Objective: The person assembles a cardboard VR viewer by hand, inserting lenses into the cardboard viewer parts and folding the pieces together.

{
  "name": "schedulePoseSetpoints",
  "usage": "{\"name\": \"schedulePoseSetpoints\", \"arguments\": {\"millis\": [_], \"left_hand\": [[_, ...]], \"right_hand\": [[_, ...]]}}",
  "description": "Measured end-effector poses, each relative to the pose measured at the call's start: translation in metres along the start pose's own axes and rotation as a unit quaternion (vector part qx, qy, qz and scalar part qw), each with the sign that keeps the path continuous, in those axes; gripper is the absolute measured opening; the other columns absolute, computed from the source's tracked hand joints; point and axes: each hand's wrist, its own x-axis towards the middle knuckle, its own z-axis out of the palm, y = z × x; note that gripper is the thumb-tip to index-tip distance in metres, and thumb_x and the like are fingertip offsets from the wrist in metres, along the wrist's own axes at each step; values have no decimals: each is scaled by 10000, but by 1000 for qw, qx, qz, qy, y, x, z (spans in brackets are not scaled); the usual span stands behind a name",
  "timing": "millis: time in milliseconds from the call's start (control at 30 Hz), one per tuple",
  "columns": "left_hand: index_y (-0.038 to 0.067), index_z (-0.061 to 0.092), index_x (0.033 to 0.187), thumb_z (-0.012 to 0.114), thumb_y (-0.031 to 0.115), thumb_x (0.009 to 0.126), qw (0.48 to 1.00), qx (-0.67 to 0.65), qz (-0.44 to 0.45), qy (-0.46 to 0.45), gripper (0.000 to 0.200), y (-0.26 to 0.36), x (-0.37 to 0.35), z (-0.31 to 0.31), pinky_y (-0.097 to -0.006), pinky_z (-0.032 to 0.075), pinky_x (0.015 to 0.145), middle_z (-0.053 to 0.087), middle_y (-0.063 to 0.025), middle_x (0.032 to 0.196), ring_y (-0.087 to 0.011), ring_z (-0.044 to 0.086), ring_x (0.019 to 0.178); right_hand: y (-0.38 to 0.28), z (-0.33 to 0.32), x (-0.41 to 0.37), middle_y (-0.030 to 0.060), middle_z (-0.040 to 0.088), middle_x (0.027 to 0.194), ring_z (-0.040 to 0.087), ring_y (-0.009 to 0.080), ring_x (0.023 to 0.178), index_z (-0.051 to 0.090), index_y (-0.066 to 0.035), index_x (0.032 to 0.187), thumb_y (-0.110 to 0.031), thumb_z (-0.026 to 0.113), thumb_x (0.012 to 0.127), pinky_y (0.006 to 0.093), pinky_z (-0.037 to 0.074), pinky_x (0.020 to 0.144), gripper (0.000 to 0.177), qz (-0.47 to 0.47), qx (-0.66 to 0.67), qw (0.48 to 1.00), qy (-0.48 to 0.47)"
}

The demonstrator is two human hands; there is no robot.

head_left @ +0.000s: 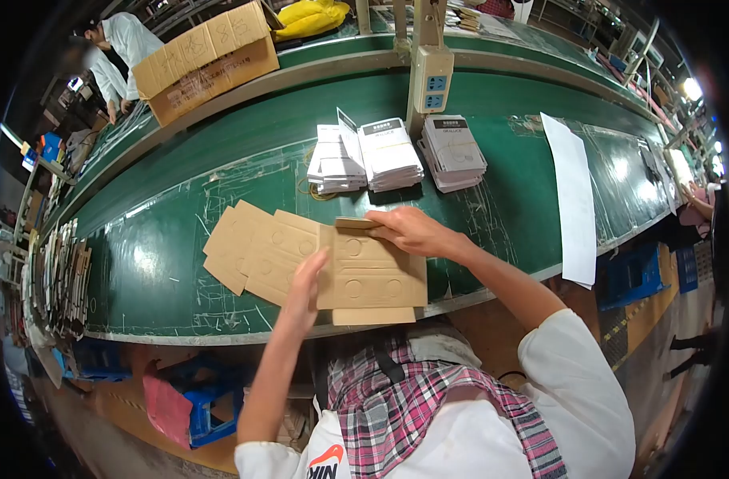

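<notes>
A brown die-cut cardboard blank point(372, 275) with creases and round cut marks is in front of me at the table's front edge. My right hand point(408, 231) pinches its folded upper flap point(355, 223), fingers closed over the edge. On the blank's left side, my left hand point(303, 286) grips the edge with its fingers together; its thumb is hard to make out. More flat cardboard blanks point(249, 243) lie overlapping on the table to the left, partly behind my left hand.
Stacks of printed white booklets point(390, 156) stand beyond the blanks, with another banded stack point(452, 152) beside them. A long white sheet point(572, 199) lies to the right. A socket box point(434, 80) and a carton point(205, 60) are behind. At the far left is a person in white point(129, 48).
</notes>
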Motion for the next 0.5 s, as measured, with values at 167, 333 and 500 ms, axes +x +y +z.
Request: {"name": "schedulePoseSetpoints", "arguments": {"millis": [167,333,500], "left_hand": [[-41,511,1155,606,155,883,993,104,52,-3,349,12,8,21,-306,507,767,604,-136,1070,-178,623,870],[-23,420,1238,599,150,894,994,39,88,58,424,19,4,20,-360,528,831,585,-134,1108,-212,607,981],[-50,446,1204,578,140,911,974,36,167,149,374,-12,6,32,-343,478,853,564,-133,1118,-202,570,976]], "right_hand": [[-6,-27,9,128,638,782,604,174,678,520,-76,1233,-167,547,898,323,468,637,348,7,140,990,29],[23,-3,-18,54,617,1013,576,125,902,502,19,1235,-247,521,924,270,465,769,410,113,394,912,12],[13,32,-7,188,648,888,638,263,831,525,35,1113,-188,499,925,361,490,731,293,130,302,935,130]]}}
